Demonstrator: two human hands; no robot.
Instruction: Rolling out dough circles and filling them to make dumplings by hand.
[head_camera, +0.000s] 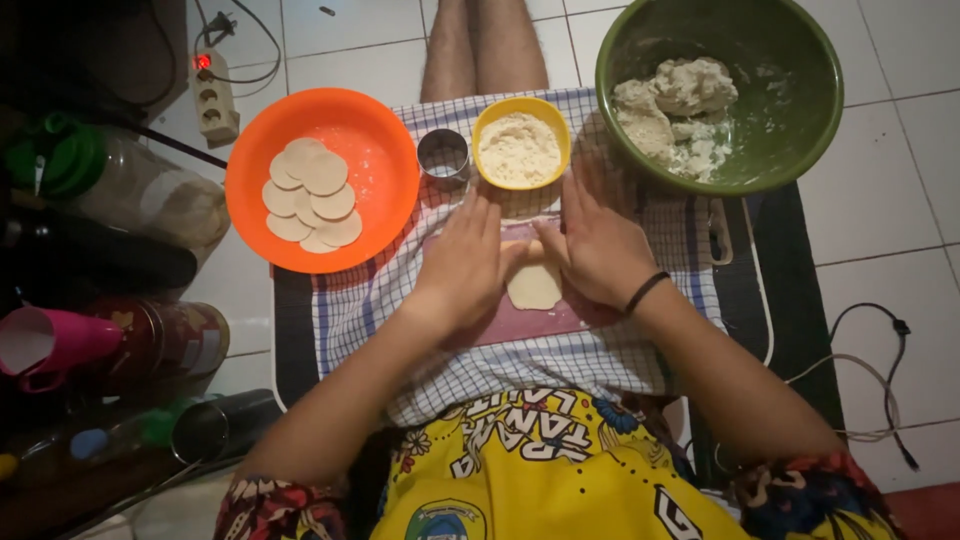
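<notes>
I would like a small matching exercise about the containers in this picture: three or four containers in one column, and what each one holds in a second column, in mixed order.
Column one:
1. orange bowl
2. yellow bowl
3. green bowl
4. metal ring cutter

Column two:
a. lumps of raw dough
b. nothing visible inside
c. flat round dough discs
d. pale flour

Right pairs: 1-c, 2-d, 3-a, 4-b
</notes>
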